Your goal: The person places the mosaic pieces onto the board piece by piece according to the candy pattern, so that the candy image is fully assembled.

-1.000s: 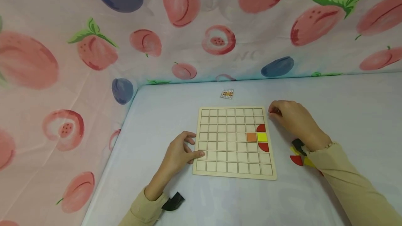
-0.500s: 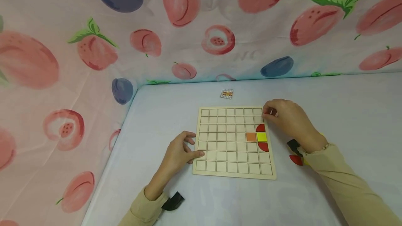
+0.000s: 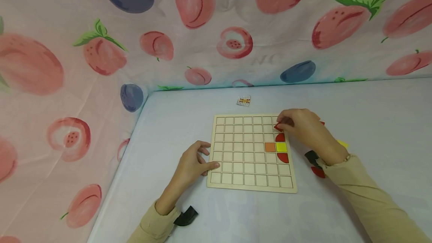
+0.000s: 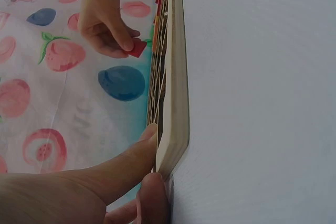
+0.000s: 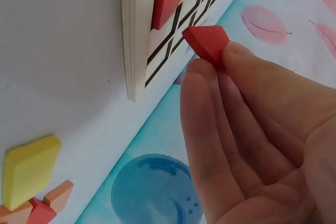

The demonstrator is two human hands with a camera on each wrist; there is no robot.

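A square wooden grid board (image 3: 236,156) lies flat on the table. My left hand (image 3: 192,164) grips its left edge, thumb on top and fingers at the side; the left wrist view shows the thumb (image 4: 126,169) at the corner. Over the upper right cells, my right hand (image 3: 308,130) pinches a red quarter-circle tile (image 5: 207,43) between thumb and fingers, apart from the board. Set along the board's right side are a red tile (image 3: 281,137), a yellow square tile (image 3: 281,147), another red tile (image 3: 283,158) and an orange square tile (image 3: 270,147).
A small pattern card (image 3: 244,101) lies behind the board. Loose tiles, among them a red one (image 3: 318,172) and a yellow one (image 3: 342,144), lie right of the board, partly hidden by the right arm. Fruit-printed cloth (image 3: 202,55) walls the back and left.
My right hand has moved left from beside the board to above its upper right cells, carrying the red tile. The left hand and the board have stayed put.
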